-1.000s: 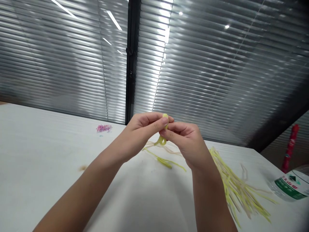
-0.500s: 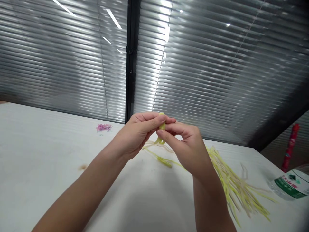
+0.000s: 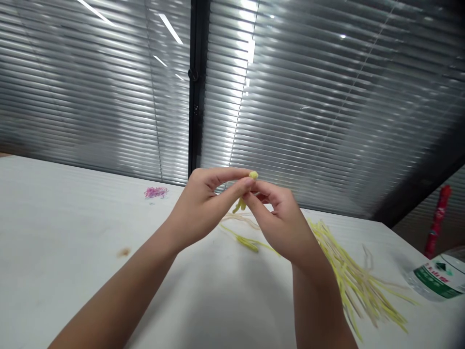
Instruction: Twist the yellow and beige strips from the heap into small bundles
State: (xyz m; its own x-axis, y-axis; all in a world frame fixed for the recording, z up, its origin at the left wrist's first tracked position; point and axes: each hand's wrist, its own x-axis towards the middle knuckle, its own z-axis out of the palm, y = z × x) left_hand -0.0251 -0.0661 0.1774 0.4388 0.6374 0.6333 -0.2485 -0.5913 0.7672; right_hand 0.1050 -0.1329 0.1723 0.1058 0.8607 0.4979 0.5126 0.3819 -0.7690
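Both hands meet above the white table, pinching a bent yellow pipe cleaner (image 3: 253,175). My left hand (image 3: 201,211) has its index finger and thumb closed near the top, where a rounded fuzzy end pokes out. Just below, the thumb and fingers of my right hand (image 3: 283,220) press on the same piece. Loose yellow ends hang under the fingertips; the middle is hidden by them. Behind and below the hands lies a folded yellow pipe cleaner (image 3: 248,243) on the table, with thin beige stems (image 3: 241,220) nearby.
A spread pile of yellow and beige pipe cleaners (image 3: 348,261) lies right of my right forearm. Farther right are a clear container with a green-and-white label (image 3: 439,276) and a red tube (image 3: 438,220). Pink-purple scribbles (image 3: 156,192) and a brown spot (image 3: 124,252) mark the left side.
My left index finger has straightened and risen over the top of the pipe cleaner. The piece has tilted, its top shifting slightly right, and its rounded end now shows.
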